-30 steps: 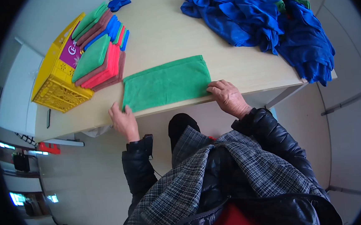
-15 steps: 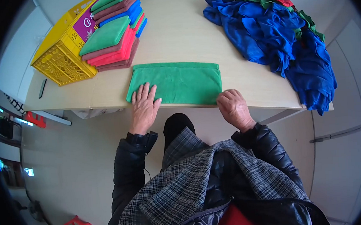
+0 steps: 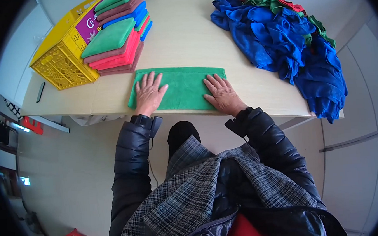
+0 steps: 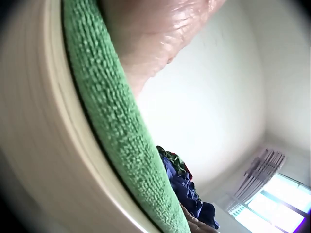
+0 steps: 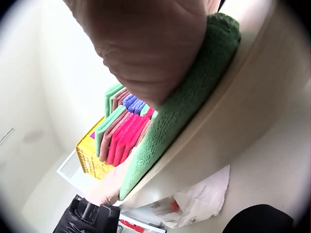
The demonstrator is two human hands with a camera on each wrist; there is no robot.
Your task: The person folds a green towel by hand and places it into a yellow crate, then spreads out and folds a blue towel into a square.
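A green towel (image 3: 182,90), folded into a long rectangle, lies along the front edge of the table. My left hand (image 3: 149,93) rests palm down on its left part, fingers straight and spread. On the right part lies my right hand (image 3: 223,94), likewise flat with fingers extended. In the left wrist view the thick folded edge of the towel (image 4: 114,116) runs along the table edge beneath the palm. The right wrist view shows the right palm (image 5: 150,58) pressed on the towel's fold (image 5: 170,114).
Stacks of folded green, brown, red and blue towels (image 3: 109,40) stand beside a yellow crate (image 3: 64,61) at the left. A loose heap of mostly blue cloths (image 3: 275,41) covers the right side, hanging over the edge. A dark flat object (image 3: 41,92) lies at the table's left end.
Both hands have come to lie flat on the towel. The left moved onto it from beside its left end; the right left the lower right corner, its curled fingers now spread.
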